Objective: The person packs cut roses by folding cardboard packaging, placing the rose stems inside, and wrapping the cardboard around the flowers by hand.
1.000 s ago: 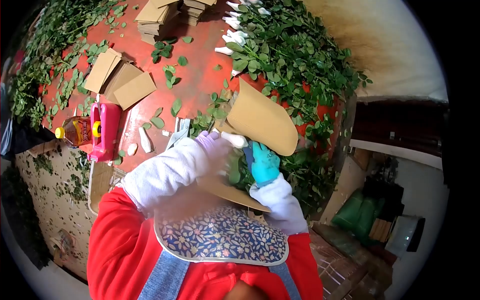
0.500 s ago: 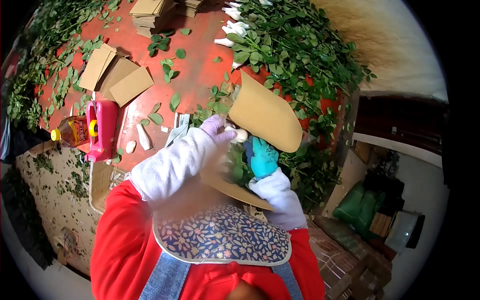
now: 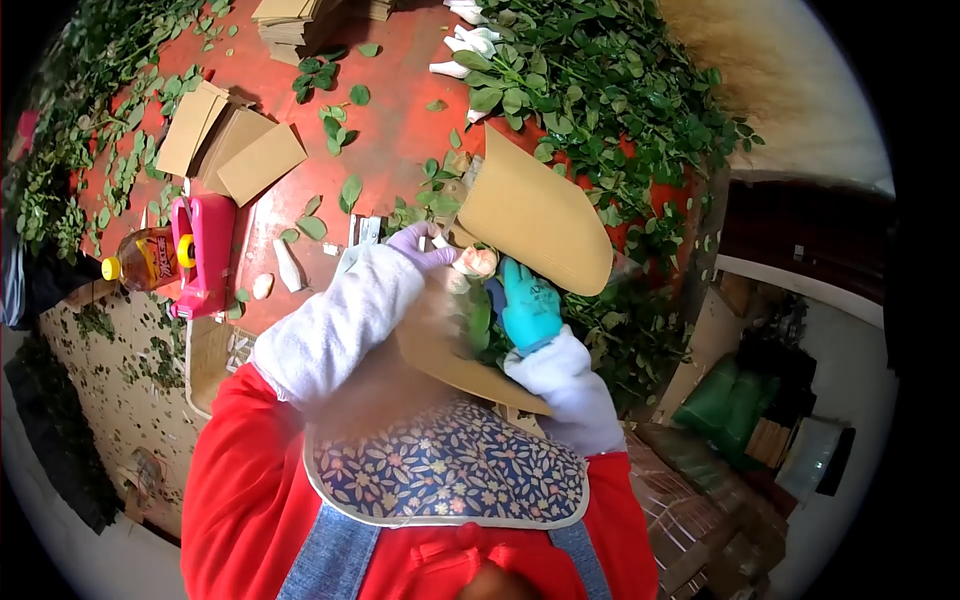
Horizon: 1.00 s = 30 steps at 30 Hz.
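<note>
My left hand (image 3: 424,250), in a lavender glove, is closed with a small white piece (image 3: 438,241) at its fingertips; it looks like a bud sleeve. Just right of it is a pale pink rose (image 3: 477,263), its bloom uncovered. My right hand (image 3: 530,308), in a teal glove, is curled beside the bloom among green leaves, apparently round the rose's stem, though its inner fingers are partly hidden. A curved cardboard sheet (image 3: 535,215) stands beyond both hands. Another cardboard piece (image 3: 465,375) lies nearer my apron.
Leafy roses with white-covered heads (image 3: 475,45) are piled at the back right. Cardboard pieces (image 3: 262,165) lie at the left, near a pink holder (image 3: 207,255) and a drink bottle (image 3: 148,260). A loose white sleeve (image 3: 288,266) and scattered leaves lie on the red table (image 3: 400,110).
The whitish head between my hands now shows as a pale pink bloom. My left hand has shifted slightly left, away from it. My right hand remains close beside it.
</note>
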{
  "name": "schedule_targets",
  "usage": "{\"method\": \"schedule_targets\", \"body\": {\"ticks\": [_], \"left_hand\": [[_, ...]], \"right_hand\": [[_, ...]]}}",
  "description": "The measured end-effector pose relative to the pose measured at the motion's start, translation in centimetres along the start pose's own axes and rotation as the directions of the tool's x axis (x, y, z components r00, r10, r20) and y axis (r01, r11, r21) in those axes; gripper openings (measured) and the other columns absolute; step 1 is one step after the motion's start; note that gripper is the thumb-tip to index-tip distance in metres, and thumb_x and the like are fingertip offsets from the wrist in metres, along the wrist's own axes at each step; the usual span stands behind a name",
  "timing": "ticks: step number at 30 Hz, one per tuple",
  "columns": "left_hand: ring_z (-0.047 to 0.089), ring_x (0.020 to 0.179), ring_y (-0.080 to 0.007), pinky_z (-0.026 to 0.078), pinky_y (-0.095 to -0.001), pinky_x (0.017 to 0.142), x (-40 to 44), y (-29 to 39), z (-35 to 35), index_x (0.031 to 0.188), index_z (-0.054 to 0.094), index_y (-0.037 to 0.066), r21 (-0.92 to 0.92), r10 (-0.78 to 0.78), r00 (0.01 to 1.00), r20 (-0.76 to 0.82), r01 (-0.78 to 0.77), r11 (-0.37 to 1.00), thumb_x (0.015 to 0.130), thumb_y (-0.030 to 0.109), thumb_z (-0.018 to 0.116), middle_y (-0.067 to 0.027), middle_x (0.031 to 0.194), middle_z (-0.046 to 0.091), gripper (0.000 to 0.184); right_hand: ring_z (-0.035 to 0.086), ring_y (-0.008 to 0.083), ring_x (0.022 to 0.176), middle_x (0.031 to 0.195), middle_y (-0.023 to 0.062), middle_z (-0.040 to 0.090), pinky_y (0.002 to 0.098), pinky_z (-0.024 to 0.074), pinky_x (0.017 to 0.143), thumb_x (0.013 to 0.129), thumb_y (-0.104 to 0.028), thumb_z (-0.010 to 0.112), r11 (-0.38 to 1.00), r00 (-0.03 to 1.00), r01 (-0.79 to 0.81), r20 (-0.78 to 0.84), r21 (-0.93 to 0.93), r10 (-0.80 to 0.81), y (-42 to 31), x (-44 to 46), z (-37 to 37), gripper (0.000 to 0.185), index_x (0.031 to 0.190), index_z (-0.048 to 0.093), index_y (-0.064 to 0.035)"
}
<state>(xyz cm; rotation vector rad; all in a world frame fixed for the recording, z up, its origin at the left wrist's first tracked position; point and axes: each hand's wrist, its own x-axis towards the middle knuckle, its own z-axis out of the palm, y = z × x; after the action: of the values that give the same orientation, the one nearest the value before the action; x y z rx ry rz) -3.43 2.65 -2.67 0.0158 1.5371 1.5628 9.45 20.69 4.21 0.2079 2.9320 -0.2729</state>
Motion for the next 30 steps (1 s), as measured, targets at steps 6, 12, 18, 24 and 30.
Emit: {"method": "schedule_targets", "body": {"ticks": [6, 12, 18, 24, 30], "left_hand": [[0.054, 0.073, -0.0147, 0.046, -0.0283, 0.073, -3.4, 4.9, -0.2, 0.09, 0.053, 0.009, -0.478, 0.221, 0.882, -0.417, -0.42, 0.772, 0.087, 0.003, 0.062, 0.0001, 0.082, 0.056, 0.011], [0.06, 0.083, -0.0174, 0.05, -0.0339, 0.076, -4.9, 4.8, -2.8, 0.102, 0.052, 0.006, 0.374, -0.058, 0.991, 0.12, 0.009, 0.927, 0.091, 0.016, 0.063, -0.0065, 0.09, 0.062, 0.019], [0.054, 0.073, -0.0112, 0.047, -0.0297, 0.065, -3.4, 1.7, -0.6, 0.091, 0.058, 0.005, 0.325, 0.08, 0.992, 0.101, -0.109, 0.939, 0.092, 0.023, 0.063, -0.0012, 0.075, 0.058, 0.018], [0.051, 0.06, -0.0097, 0.043, -0.0298, 0.056, -3.4, 2.4, -6.6, 0.09, 0.06, 0.008, 0.098, 0.133, 0.988, -0.078, -0.125, 0.987, 0.091, 0.021, 0.063, 0.0, 0.061, 0.051, 0.013], [0.055, 0.073, -0.0188, 0.046, -0.0341, 0.069, -3.4, 2.7, -0.6, 0.094, 0.061, 0.007, 0.623, 0.147, 0.971, 0.19, -0.235, 0.746, 0.09, 0.029, 0.064, -0.0068, 0.075, 0.06, 0.022]], "right_hand": [[0.059, 0.0383, 0.097, 0.117, 0.0206, 0.057, 0.0479, 0.0475, 0.082, 0.09, -0.018, 0.053, 0.995, 0.998, -0.002, -0.069, -0.095, -0.005, 0.1, 0.4, 1.1, 0.045, 0.132, 0.045, -0.0036], [0.062, 0.033, 0.082, 0.11, 0.0183, 0.06, 0.0426, 0.0505, 0.071, 0.075, -0.007, 0.075, 0.841, 0.997, 0.049, -0.083, 0.539, -0.005, 0.3, -0.5, -2.6, 0.05, 0.118, 0.05, -0.0005], [0.059, 0.0372, 0.079, 0.114, 0.0201, 0.054, 0.0461, 0.0488, 0.066, 0.077, -0.017, 0.068, 0.962, 0.976, 0.211, -0.096, 0.173, -0.197, 0.6, -0.9, 0.4, 0.018, 0.089, 0.057, -0.0095], [0.058, 0.0189, 0.075, 0.091, 0.0125, 0.059, 0.0332, 0.0472, 0.058, 0.085, -0.014, 0.057, -0.065, 0.763, -0.57, 0.557, 0.819, 0.327, -1.2, -0.6, -1.3, 0.019, 0.103, 0.056, -0.0074], [0.059, 0.0336, 0.081, 0.121, 0.017, 0.052, 0.0426, 0.0489, 0.063, 0.072, -0.009, 0.064, 0.809, 0.997, -0.033, 0.077, 0.587, -0.015, 2.0, -1.7, 2.8, 0.021, 0.091, 0.057, -0.0099]]}}
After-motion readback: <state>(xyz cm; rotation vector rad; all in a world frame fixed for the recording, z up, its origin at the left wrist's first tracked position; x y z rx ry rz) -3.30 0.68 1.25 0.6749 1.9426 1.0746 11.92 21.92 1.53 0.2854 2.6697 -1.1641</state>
